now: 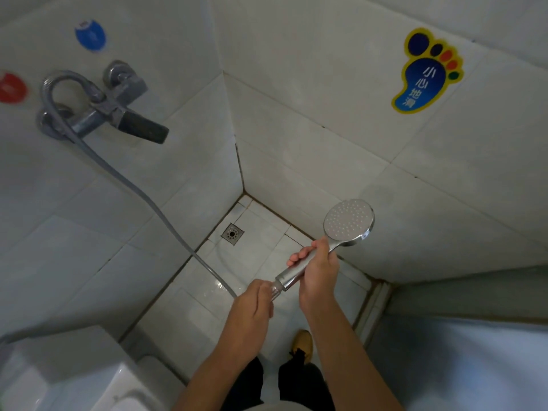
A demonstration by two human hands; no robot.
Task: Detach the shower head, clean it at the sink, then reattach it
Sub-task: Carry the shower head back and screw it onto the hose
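Standing in a tiled shower corner here, so biggest stuff first: white wall tiles (296, 114) all around, wet floor (261, 241) below with a small square drain (232, 232) sitting up and left of both sets of fingers. On the left wall is the chrome mixer tap (118, 108), well apart from the hands, with the grey hose (142, 191) dropping from it and running down-right until it disappears behind the left hand (252, 307). There's a blue footprint warning sticker (427, 72) high on the right wall, plus a blue dot (90, 35) and a red dot (12, 87) above the tap. Now the bit that matters: the shower head (348, 222) is held out over the floor, its long axis slanting from lower-left to upper-right, spray face up and round end pointing away from the body. The right hand (318, 268) has its fingers (299, 256) wrapped round the middle of the handle, clenched on it, so the head lies just up and right of them. The left hand's fingers are curled round the hose nut at the very base of the handle, touching it, just down-left of the right hand. Looks to me like the unscrewing step, so still early in the job. Left hand is the one on the joint, so I'd guess it does the twisting about that slanted axis while the right keeps the handle from spinning. Can't tell if the thread has loosened at all; the joint is mostly hidden under the fingers.
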